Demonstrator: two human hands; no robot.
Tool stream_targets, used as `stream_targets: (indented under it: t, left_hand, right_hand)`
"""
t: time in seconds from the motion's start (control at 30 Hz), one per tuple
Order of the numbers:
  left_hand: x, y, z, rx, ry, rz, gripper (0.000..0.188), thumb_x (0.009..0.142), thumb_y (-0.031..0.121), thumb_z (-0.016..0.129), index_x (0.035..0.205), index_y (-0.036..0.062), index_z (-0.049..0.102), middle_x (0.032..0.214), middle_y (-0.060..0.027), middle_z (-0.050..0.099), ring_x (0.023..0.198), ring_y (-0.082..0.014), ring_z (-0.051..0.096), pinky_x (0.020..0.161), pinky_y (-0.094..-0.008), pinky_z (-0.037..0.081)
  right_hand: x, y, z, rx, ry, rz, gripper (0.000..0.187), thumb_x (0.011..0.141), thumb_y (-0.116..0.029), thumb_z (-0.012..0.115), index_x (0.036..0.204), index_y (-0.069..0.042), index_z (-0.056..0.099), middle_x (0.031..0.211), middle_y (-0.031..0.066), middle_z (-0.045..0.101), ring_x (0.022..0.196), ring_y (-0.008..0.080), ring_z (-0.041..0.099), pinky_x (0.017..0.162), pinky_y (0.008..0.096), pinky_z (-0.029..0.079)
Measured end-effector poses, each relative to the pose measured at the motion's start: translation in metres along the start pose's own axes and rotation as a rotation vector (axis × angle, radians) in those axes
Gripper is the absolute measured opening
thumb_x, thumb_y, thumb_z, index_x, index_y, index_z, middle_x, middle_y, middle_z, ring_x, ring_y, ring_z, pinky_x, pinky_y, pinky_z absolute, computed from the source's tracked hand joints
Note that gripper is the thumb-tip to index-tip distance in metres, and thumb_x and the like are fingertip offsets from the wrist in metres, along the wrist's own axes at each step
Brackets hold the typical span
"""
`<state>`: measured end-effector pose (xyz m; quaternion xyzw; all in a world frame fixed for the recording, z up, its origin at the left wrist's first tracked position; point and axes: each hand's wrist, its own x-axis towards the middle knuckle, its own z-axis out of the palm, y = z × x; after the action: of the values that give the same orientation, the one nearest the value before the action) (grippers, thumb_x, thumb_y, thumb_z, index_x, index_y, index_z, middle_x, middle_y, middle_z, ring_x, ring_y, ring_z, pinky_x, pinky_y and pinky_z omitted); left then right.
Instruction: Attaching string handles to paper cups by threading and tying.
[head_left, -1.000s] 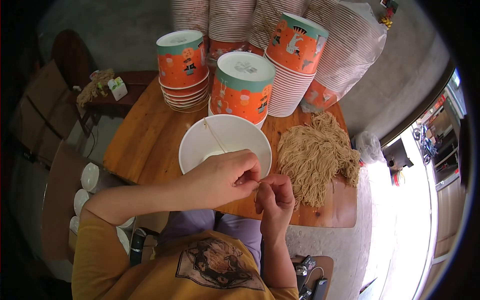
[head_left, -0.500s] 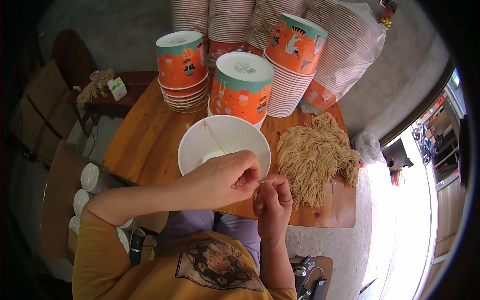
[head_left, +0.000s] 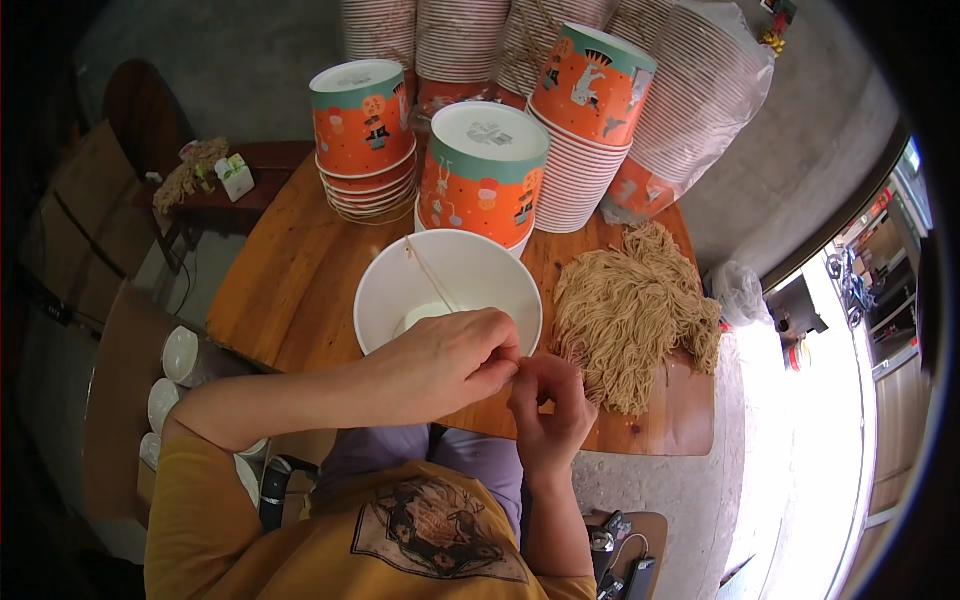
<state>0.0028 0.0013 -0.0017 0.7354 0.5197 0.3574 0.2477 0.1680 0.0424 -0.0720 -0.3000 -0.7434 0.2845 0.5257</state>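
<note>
In the head view, two bare hands met before one round bucket, plain white inside, with one thin tan cord slanting from its far rim toward the left hand. Left and right hand each had a pinched grip, contents indiscernible. Three upturned orange-and-teal bucket stacks and one tan string heap occupied the table.

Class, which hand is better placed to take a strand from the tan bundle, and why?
Right, probably: the right grip is nearer the tan bundle; the left grip, farther off, overlaps the white bucket in view.
</note>
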Motion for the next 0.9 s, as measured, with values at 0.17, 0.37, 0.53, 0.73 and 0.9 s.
stream_targets:
  t: [0.17,0.37,0.53,0.73,0.9]
  left_hand:
    - [0.000,-0.001,-0.003,-0.017,-0.026,-0.043,0.015,0.088,0.010,0.059,0.093,0.0021,0.048,0.087,-0.0119,0.060,0.081,-0.0295,0.062,0.070,-0.0379,0.049]
    - [0.002,-0.001,-0.005,-0.149,-0.077,-0.168,0.015,0.088,0.011,0.060,0.094,0.0017,0.049,0.087,-0.0115,0.062,0.079,-0.0242,0.064,0.069,-0.0351,0.050]
    - [0.002,-0.002,-0.004,-0.124,-0.076,-0.120,0.016,0.089,0.013,0.060,0.095,0.0015,0.051,0.086,-0.0121,0.063,0.080,-0.0262,0.064,0.069,-0.0364,0.050]
    - [0.003,0.000,-0.005,-0.110,-0.088,-0.144,0.016,0.089,0.015,0.060,0.094,0.0013,0.053,0.087,-0.0125,0.064,0.081,-0.0272,0.064,0.071,-0.0378,0.050]
    - [0.004,0.003,-0.007,-0.105,-0.094,-0.170,0.016,0.089,0.014,0.059,0.094,0.0011,0.053,0.088,-0.0123,0.064,0.082,-0.0266,0.064,0.071,-0.0375,0.050]
  right_hand:
    - [0.004,-0.017,0.001,0.663,0.021,0.536,0.009,0.090,0.000,0.055,0.097,-0.006,0.055,0.060,-0.0020,0.051,0.049,0.0037,0.045,0.044,0.0178,0.034]
    - [0.003,-0.010,0.000,0.875,-0.029,0.618,0.004,0.096,-0.008,0.050,0.097,-0.007,0.053,0.060,-0.0025,0.048,0.047,0.0025,0.040,0.042,0.0172,0.031]
    - [0.003,-0.013,0.001,0.816,-0.034,0.560,0.004,0.096,-0.008,0.050,0.097,-0.007,0.053,0.062,-0.0024,0.049,0.048,0.0025,0.041,0.042,0.0169,0.031]
    - [0.005,-0.018,0.000,0.863,-0.031,0.556,0.005,0.094,-0.005,0.053,0.100,-0.006,0.053,0.063,-0.0030,0.049,0.050,0.0026,0.042,0.043,0.0174,0.031]
    - [-0.001,-0.005,0.001,0.199,-0.056,0.124,0.014,0.092,0.001,0.055,0.104,-0.005,0.052,0.062,-0.0024,0.050,0.051,0.0026,0.042,0.044,0.0180,0.031]
